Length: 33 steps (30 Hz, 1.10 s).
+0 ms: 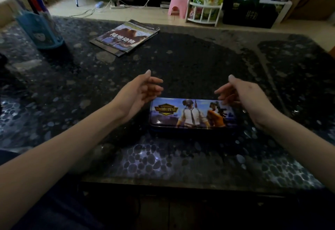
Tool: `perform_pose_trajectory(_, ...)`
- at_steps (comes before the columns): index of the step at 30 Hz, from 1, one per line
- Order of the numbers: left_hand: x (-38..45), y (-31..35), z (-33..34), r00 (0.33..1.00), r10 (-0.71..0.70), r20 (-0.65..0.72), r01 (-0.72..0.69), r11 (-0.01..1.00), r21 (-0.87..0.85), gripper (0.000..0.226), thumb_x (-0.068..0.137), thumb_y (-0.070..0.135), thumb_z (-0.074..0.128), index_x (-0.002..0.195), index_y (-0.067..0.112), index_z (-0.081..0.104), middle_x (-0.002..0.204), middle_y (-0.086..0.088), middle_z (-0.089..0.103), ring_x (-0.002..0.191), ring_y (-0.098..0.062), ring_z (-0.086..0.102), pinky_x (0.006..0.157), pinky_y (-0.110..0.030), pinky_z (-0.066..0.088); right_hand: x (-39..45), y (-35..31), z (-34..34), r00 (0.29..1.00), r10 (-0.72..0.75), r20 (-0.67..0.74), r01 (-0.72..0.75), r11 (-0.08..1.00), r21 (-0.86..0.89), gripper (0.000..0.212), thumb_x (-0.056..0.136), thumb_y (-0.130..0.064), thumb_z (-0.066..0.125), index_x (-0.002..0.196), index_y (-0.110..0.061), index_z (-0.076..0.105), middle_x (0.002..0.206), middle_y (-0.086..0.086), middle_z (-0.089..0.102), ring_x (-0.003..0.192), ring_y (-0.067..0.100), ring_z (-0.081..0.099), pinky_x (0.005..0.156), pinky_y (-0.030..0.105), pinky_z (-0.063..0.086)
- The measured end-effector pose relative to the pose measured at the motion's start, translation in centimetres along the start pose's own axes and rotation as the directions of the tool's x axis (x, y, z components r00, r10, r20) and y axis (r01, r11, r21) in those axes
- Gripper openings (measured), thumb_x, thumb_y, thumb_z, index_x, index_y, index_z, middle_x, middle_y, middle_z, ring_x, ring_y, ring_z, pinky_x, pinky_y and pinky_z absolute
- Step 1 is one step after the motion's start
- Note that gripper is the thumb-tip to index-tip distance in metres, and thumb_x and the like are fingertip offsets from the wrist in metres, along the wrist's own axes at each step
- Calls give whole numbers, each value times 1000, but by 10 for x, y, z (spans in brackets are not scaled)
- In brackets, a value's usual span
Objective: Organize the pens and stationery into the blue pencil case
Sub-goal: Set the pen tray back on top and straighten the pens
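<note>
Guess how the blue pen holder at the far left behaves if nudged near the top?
The blue pen holder stands upright, taller than its base, with pens sticking well above the rim, so it would likely tip rather than slide. The glossy table might let it skid if pushed low. Probably rigid plastic.

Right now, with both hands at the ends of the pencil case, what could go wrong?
1. The case is shut and lies near the table edge; prying the lid could slide it toward you, possibly off.
2. Neither the left hand nor the right hand grips it yet, so a quick pull might slip.
3. The pens stand far left in a holder; reaching across could tip it.
</note>
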<state>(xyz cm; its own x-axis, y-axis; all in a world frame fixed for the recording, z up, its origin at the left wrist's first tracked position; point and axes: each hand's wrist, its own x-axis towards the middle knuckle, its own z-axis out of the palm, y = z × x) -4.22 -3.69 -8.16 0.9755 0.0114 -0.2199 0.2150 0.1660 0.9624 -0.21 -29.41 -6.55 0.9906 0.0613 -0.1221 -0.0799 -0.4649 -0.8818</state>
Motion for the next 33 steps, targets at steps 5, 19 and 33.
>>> perform_pose_trajectory(5,-6,-16,10,993,65,101,-103,892,440,39,93,37,47,130,24,49,129,9,51,115,-4,51,99,-21,41,0,27,16,953,-299,46,286,839,-463,26,94,-38,44,100,-25,65,101,-4,64,97,11,57,85,31,45)
perform_pose_trajectory(19,-9,-48,2,862,249,441,-469,63,881,68,87,60,14,148,29,10,157,5,17,141,-5,-15,115,-32,-13,-12,40,29,867,-420,270,472,515,-716,73,84,-61,18,140,-21,41,134,1,54,123,18,48,102,36,35)
perform_pose_trajectory(33,-12,-37,11,878,30,478,-467,-171,868,89,76,77,22,142,35,-22,155,-5,-23,140,-16,-25,113,-30,-16,-11,33,25,760,-246,602,648,210,-732,101,62,-88,15,140,-37,-23,152,-11,-21,146,16,-6,117,38,-2)
